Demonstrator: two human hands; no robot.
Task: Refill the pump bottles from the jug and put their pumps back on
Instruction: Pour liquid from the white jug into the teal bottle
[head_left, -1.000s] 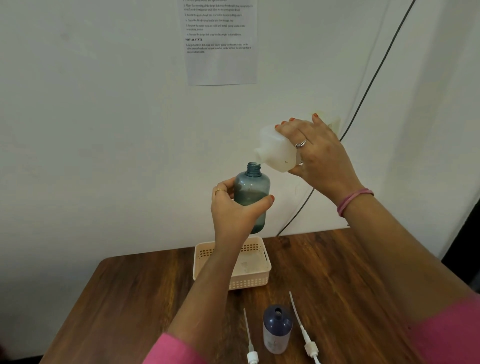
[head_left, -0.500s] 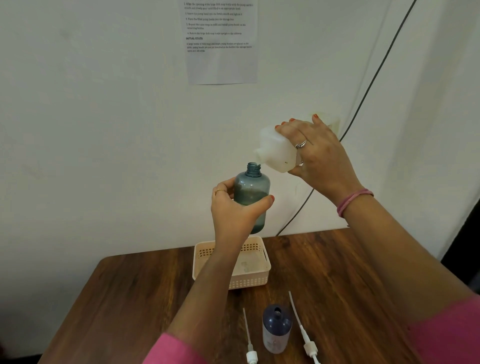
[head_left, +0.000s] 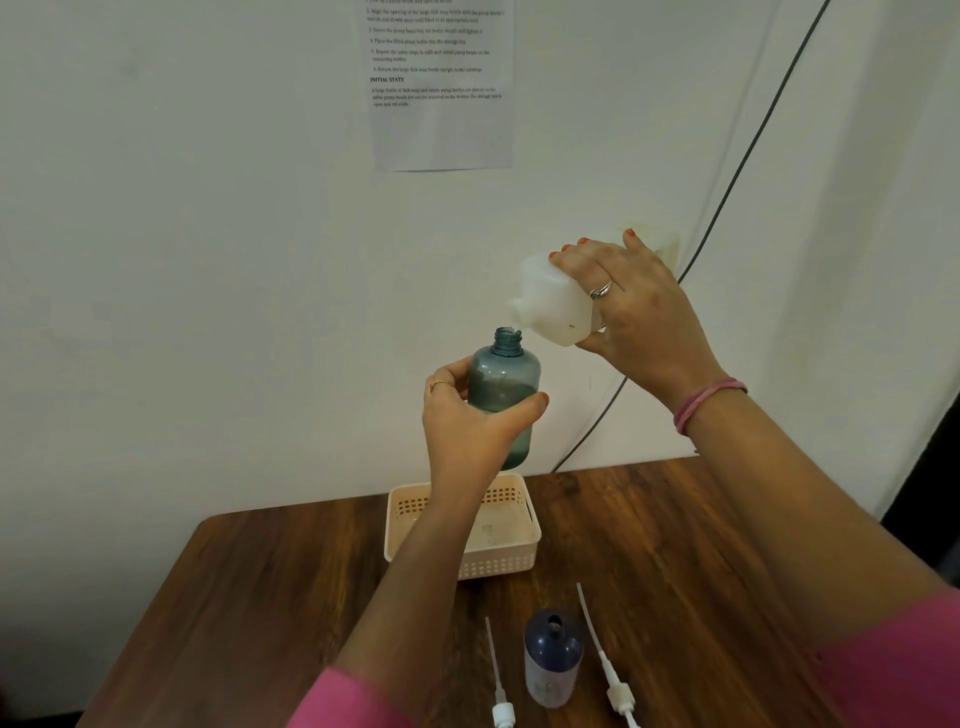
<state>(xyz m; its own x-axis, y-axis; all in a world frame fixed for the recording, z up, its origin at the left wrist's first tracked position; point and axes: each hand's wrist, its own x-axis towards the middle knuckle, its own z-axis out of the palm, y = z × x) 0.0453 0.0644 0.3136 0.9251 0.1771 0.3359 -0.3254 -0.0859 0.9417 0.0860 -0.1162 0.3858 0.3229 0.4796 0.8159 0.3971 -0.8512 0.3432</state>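
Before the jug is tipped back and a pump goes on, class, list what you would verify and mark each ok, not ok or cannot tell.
1. Jug spout over the teal bottle mouth: ok.
2. Left hand grips the teal bottle upright: ok.
3. Right hand holds the jug tilted: ok.
4. Fill level high enough: cannot tell; liquid shows near the shoulder.
5. Two pumps within reach on the table: ok.
6. Second bottle filled: cannot tell.
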